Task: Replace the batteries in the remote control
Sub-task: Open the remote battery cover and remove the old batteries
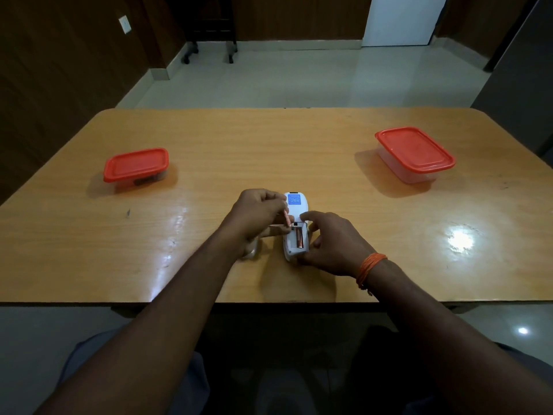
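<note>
Remote (294, 223) lies face down on the table (299, 145), near its front edge and midway between the 2 red-lidded boxes. Its back cover is off and the battery bay is open. 1 copper-coloured battery (299, 238) sits in the bay, on the side nearer the right hand (332, 244). The slot beside it looks empty.

Left hand (258, 215) is just left of the remote, fingers pinched narrow on a 2nd battery (287, 217), which is tilted with its lower end at the bay's far left corner. Whether that end is touching the contact is too small to tell. Right hand is cupped around the remote's right side and near end, steadying it, with the forefinger resting at the bay's far edge.

A pale object lies on the table left of the remote, under the left wrist; it may be the cover, but it is mostly hidden.

Whether these are fresh cells going in or old ones coming out cannot be told. If going in, the job seems past halfway: seat this battery, then refit the cover. One box (136, 167) sits far left of the remote, the other box (414, 152) far right, both with lids on.
</note>
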